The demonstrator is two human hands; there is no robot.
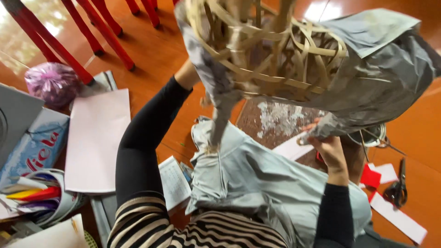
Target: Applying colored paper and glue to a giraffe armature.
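Note:
I hold up a woven frame of pale bamboo strips (275, 50), partly wrapped in grey paper (381, 78), close in front of the camera. My left arm in a black sleeve reaches up to the frame's left side. Only the wrist of my left hand (187, 73) shows; its fingers are hidden behind the frame. My right hand (327, 148) pinches the lower edge of the grey paper under the frame. A thin paper-wrapped leg (220, 121) hangs down from the frame over the grey cloth (257, 179) on my lap.
On the orange floor lie black scissors (398, 188), red paper scraps (370, 177), white strips (398, 218), a wire coil (373, 136) and a brown mat (275, 120). At left are a pink sheet (96, 138), coloured paper rolls (39, 193), a purple bag (53, 82) and red chair legs (108, 34).

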